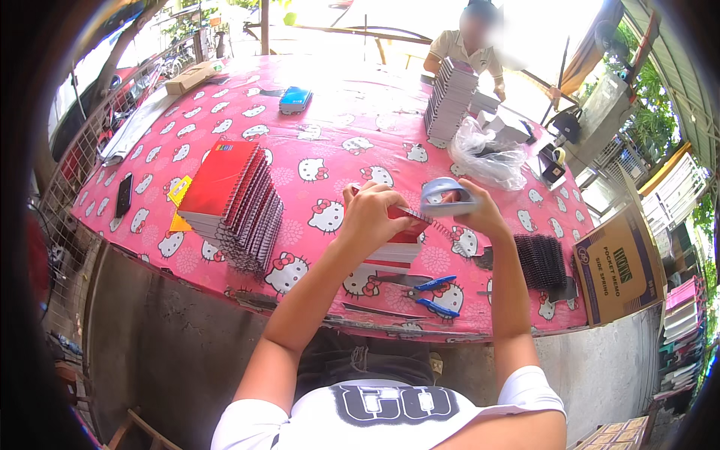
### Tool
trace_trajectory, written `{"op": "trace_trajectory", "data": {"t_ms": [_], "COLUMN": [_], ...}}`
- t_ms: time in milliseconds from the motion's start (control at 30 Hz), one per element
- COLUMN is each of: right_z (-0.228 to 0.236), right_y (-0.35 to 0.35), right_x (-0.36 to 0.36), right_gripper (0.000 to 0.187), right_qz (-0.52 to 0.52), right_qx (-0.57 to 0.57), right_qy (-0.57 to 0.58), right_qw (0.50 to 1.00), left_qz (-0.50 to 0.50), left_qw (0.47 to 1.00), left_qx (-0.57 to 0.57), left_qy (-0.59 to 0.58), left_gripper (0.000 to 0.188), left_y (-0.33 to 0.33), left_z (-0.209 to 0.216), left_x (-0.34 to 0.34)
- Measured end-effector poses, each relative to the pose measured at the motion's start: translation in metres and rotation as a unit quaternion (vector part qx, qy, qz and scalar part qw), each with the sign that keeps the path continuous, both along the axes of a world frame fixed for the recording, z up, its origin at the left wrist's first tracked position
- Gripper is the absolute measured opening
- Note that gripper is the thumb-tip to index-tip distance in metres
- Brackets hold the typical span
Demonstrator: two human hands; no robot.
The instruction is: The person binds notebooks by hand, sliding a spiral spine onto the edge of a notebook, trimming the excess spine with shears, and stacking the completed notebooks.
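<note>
My left hand (375, 214) is closed on a small red-covered notebook (397, 213), holding it up near the table's front. A thin spiral coil (442, 226) runs from the notebook's edge toward my right hand (480, 214). That hand is wrapped round a pale blue, rounded tool with an opening in it (439, 193), slightly blurred; its exact kind does not show. Beneath my hands lies a short stack of red-covered pads (394, 255), partly hidden by my left arm. Blue-handled cutting pliers (435, 295) rest just in front of it.
Left stands a tall stack of red spiral notebooks (232, 195), beside a phone (124, 196). Black coils (541, 262) and a cardboard box (621, 262) are at right. Farther back are a plastic bag (491, 157), notebook stack (450, 101), blue pack (295, 100) and a person (469, 49).
</note>
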State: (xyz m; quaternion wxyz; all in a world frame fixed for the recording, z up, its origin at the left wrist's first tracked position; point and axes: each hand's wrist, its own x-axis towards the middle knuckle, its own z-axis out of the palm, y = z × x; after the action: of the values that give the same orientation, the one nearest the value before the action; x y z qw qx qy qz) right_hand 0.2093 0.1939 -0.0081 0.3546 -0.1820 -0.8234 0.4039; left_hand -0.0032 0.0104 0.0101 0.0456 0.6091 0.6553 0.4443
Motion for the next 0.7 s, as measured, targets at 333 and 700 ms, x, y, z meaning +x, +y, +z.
{"op": "trace_trajectory", "data": {"t_ms": [333,700], "right_z": [0.022,0.032], "right_y": [-0.022,-0.03], "right_x": [-0.036,-0.079], "right_gripper": [0.037,0.049], "right_qz": [0.067,0.036], "right_qx": [-0.282,-0.117], "right_qy": [0.095,-0.065], "right_qw": [0.952,0.99], "left_qz": [0.091,-0.018], "left_qw": [0.99,0.899], "left_qx": [0.106,0.126], "left_qy": [-0.021,-0.419], "left_gripper": [0.038,0.038], "left_y": [-0.006,-0.01], "left_z": [-0.017,-0.045], "left_x": [-0.017,-0.04]}}
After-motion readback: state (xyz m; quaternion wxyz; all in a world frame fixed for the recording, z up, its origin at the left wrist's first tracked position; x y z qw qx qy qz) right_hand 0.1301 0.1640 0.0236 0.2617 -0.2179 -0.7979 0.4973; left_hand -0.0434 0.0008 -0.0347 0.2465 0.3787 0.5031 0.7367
